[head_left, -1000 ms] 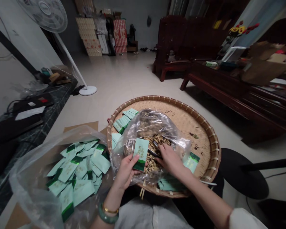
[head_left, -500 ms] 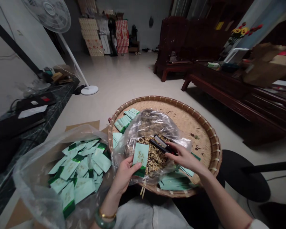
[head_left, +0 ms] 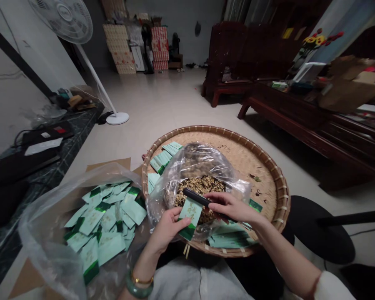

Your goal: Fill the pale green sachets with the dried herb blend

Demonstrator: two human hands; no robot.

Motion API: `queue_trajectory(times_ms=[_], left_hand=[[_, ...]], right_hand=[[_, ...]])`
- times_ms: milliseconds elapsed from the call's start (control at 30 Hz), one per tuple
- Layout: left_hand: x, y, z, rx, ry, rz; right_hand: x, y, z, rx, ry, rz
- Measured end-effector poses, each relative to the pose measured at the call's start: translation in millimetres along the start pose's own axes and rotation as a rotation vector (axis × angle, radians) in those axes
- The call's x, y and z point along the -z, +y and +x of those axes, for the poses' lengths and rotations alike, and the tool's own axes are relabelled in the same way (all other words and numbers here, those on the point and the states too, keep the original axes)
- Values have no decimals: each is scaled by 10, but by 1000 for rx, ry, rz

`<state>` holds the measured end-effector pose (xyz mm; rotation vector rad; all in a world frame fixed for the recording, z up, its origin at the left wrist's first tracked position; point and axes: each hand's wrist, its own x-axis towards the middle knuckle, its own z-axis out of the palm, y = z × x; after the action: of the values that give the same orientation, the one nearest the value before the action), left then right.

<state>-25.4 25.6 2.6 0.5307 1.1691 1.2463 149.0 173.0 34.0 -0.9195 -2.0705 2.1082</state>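
Observation:
My left hand (head_left: 167,229) grips a mint-green sachet (head_left: 190,217) with a dark green band, holding it upright. My right hand (head_left: 228,207) pinches a black-handled scoop (head_left: 196,197), whose tip lies at the sachet's top edge. Behind both hands, a clear plastic bag (head_left: 200,160) stands open on a round bamboo tray (head_left: 278,187), showing dried, crumbly tea (head_left: 200,186) inside. Stacks of similar sachets (head_left: 161,160) lie on the tray beside the bag. Others (head_left: 229,240) lie near my right wrist.
Left of the tray, a loose pile of sachets (head_left: 112,212) lies in a clear plastic bag (head_left: 46,246) on brown cardboard. A dark stone bench (head_left: 40,166) runs along the left, dark wooden furniture (head_left: 300,104) stands right, and a round black stool (head_left: 318,229) sits beside the tray.
My right hand has moved left, bringing the black scoop from over the tea to the sachet's top edge. My left hand has raised the sachet slightly and turned it.

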Motion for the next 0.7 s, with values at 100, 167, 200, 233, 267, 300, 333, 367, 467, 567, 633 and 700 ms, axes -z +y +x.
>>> queue_trajectory(times_ms=[100,167,200,233,267,300,333,367,467,567,633,700], left_hand=[[-3,6,0,9,-1,7],[-1,4,2,11,1,2],[2,2,3,12,0,0],[6,-1,4,14,0,-2],[9,-5,6,16,0,-6],[14,-8,7,17,2,-10],[19,-12,9,15,7,-15],[24,-15,10,10,15,-22],[39,-23,12,-15,45,-47],[48,-26,9,-24,69,-57],[48,-25,8,-23,76,-57],[42,-22,9,-22,80,-56]], right_hand=[[2,-5,13,28,14,-20],[1,0,12,39,20,-27],[1,4,11,42,25,-30],[3,10,10,43,33,-30],[8,17,10,45,43,-24],[19,28,11,47,57,-11],[35,43,14,49,75,6],[57,62,16,48,97,20],[144,139,14,44,163,-42],[209,204,-27,155,264,-283],[213,216,-79,278,296,-469],[190,206,-137,368,280,-638]])
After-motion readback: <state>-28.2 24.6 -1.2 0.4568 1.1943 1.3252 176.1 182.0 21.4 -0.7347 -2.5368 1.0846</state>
